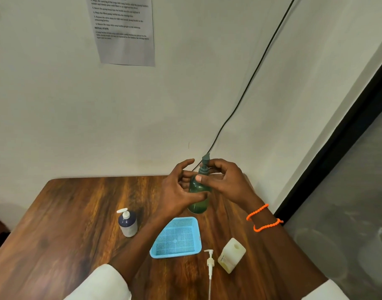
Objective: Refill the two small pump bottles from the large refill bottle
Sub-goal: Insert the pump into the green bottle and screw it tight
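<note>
Detached white pump (210, 264) is left lying; green pump bottle (198, 195) is gripped by left hand (178, 191), its collar pinched by right hand (222, 180), probably for unscrewing next.

A glossy, varnished wood grain is shown by the table (77, 213). The green bottle (198, 195) is seen as smooth translucent plastic, and the blue tray (176, 238) as perforated plastic mesh. Matt printed paper (124, 29) is fixed to the wall.
</note>
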